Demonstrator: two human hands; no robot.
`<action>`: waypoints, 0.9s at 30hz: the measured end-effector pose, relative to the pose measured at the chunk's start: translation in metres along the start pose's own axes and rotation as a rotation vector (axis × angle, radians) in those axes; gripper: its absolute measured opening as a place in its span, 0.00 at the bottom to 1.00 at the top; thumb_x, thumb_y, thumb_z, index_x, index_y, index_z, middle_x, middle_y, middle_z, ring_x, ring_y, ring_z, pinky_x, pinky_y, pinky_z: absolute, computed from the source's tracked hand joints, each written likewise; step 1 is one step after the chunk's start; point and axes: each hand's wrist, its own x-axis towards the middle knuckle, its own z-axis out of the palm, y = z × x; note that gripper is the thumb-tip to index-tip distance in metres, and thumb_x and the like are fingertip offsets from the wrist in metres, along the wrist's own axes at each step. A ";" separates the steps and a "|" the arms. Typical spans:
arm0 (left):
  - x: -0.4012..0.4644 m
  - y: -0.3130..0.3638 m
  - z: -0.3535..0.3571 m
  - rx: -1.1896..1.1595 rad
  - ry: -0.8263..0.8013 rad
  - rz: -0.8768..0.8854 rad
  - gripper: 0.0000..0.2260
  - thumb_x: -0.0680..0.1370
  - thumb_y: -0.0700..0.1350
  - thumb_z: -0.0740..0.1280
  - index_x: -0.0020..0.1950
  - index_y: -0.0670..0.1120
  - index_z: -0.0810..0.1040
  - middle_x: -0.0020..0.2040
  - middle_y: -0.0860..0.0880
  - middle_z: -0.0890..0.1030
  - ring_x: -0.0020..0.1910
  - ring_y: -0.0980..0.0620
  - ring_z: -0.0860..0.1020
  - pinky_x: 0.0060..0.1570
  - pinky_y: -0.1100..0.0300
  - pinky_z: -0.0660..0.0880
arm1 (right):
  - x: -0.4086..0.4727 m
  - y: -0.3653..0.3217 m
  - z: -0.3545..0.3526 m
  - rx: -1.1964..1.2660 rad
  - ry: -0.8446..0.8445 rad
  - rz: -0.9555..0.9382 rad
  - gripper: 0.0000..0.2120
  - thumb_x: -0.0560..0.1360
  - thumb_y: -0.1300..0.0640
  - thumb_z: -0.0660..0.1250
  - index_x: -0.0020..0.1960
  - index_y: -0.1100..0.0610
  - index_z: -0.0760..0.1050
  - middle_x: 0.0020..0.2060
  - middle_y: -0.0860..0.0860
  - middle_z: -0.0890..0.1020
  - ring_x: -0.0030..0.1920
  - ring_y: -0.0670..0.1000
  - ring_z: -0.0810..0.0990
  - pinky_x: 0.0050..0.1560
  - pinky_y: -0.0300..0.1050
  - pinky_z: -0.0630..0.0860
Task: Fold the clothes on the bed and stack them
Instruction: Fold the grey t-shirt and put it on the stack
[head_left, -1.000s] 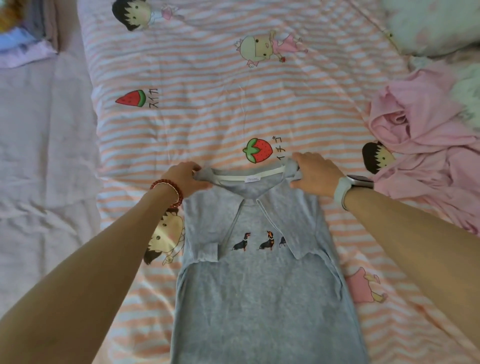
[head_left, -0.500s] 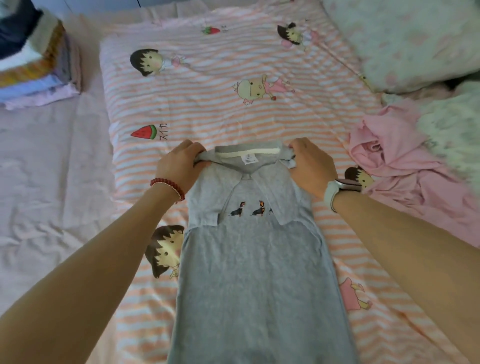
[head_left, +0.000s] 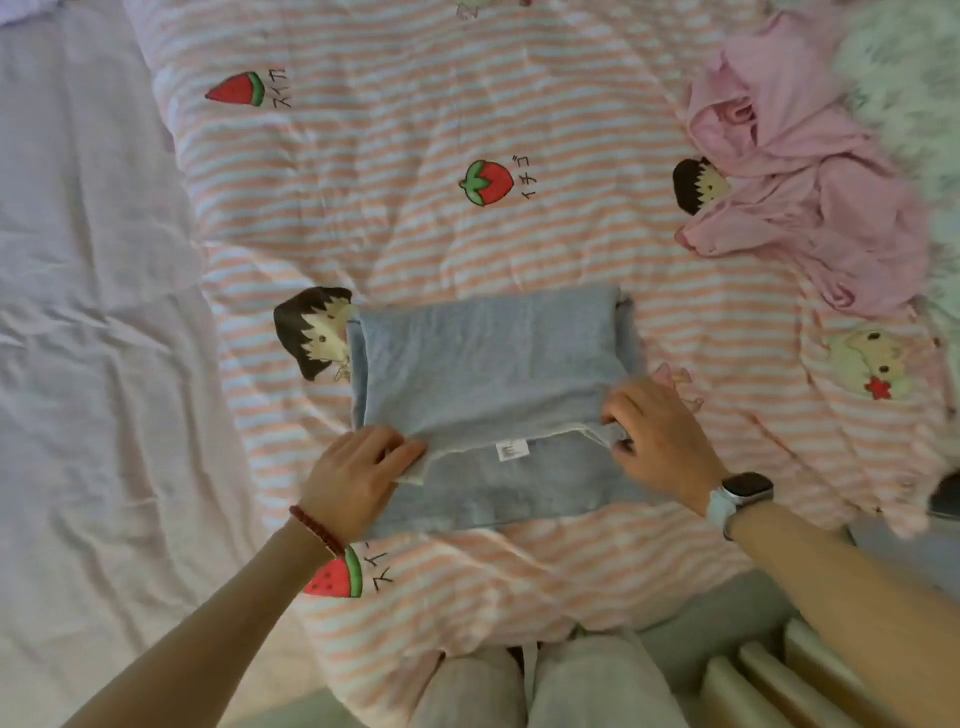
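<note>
A grey shirt (head_left: 488, 374) lies folded over on itself on the striped quilt, its collar edge with a white label now toward me. My left hand (head_left: 358, 475), with a red bead bracelet at the wrist, grips the collar's left corner. On the collar's right corner my right hand (head_left: 654, 436) pinches the cloth, a watch on its wrist. A crumpled pink garment (head_left: 810, 182) lies unfolded at the upper right.
The pink-and-white striped cartoon quilt (head_left: 415, 156) covers the bed's middle, with a wrinkled pale lilac sheet (head_left: 88, 312) to its left. A fluffy white cover (head_left: 914, 78) sits at the far right. My knees and the bed's near edge are at the bottom.
Both hands have pulled the shirt's collar end from the far side toward me, folding the top half over the lower half. The view has tilted down; the folded stack at upper left is out of sight.
</note>
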 end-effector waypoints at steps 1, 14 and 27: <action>-0.011 0.007 0.005 -0.008 -0.016 0.004 0.10 0.73 0.42 0.61 0.54 0.46 0.71 0.37 0.44 0.78 0.31 0.47 0.77 0.30 0.60 0.74 | -0.016 -0.002 0.009 -0.002 -0.029 -0.002 0.16 0.52 0.72 0.76 0.35 0.64 0.74 0.35 0.59 0.78 0.35 0.60 0.77 0.42 0.48 0.68; -0.037 0.053 0.019 0.024 -0.399 -0.154 0.16 0.71 0.59 0.62 0.47 0.51 0.83 0.46 0.47 0.80 0.43 0.45 0.79 0.41 0.53 0.76 | -0.080 -0.019 0.044 -0.122 -0.118 0.070 0.13 0.69 0.53 0.62 0.46 0.59 0.80 0.53 0.58 0.79 0.60 0.58 0.73 0.63 0.59 0.65; 0.065 -0.017 0.076 0.215 -0.291 -0.596 0.24 0.79 0.61 0.43 0.73 0.57 0.40 0.76 0.47 0.42 0.74 0.43 0.38 0.70 0.46 0.32 | 0.066 0.004 0.063 -0.333 -0.191 0.172 0.25 0.80 0.47 0.50 0.75 0.49 0.54 0.76 0.56 0.52 0.75 0.60 0.49 0.70 0.63 0.40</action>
